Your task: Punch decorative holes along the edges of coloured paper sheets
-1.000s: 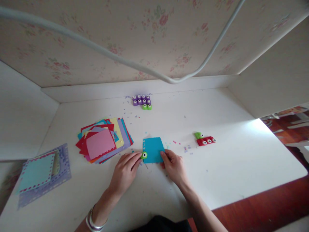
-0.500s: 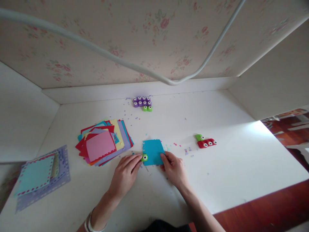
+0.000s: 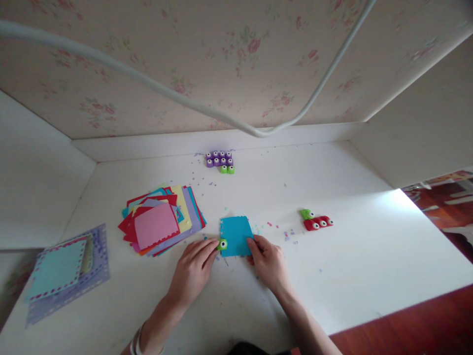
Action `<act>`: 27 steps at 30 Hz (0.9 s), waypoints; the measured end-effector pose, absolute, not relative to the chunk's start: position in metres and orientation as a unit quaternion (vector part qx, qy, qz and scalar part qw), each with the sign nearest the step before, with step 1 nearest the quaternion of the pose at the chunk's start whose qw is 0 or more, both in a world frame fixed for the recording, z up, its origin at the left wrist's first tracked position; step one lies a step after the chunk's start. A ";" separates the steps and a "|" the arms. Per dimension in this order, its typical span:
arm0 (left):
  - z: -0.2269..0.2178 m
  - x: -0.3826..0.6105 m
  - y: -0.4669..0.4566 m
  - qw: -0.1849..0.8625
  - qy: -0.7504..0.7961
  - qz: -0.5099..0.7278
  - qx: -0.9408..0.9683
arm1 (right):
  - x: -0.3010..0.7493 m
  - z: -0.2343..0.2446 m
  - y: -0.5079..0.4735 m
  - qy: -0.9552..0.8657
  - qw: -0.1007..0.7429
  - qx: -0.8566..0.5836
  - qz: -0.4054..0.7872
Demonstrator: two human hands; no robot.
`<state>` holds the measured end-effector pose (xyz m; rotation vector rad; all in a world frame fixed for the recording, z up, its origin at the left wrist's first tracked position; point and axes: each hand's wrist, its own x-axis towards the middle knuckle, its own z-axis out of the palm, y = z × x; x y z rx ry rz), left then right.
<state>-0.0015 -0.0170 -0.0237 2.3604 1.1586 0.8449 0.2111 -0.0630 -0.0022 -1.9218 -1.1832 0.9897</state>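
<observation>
The left hand pinches a green punch at the left edge of the blue card, by its near corner, notches running farther off, and the right hand pinches the right edge.

Bracelets cropped at near edge, blue sheet partly hidden by right hand, pink scraps too small to make out

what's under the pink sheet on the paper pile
Lower in the pile than the pink sheet, red sheets stick out at its left; a yellow sheet and a lilac sheet show beyond its right edge. Anything wholly beneath it is covered.
</observation>
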 end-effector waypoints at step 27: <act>0.001 0.032 0.002 0.352 0.496 0.273 0.746 | 0.209 -0.008 -0.065 -0.456 0.334 -0.739 0.366</act>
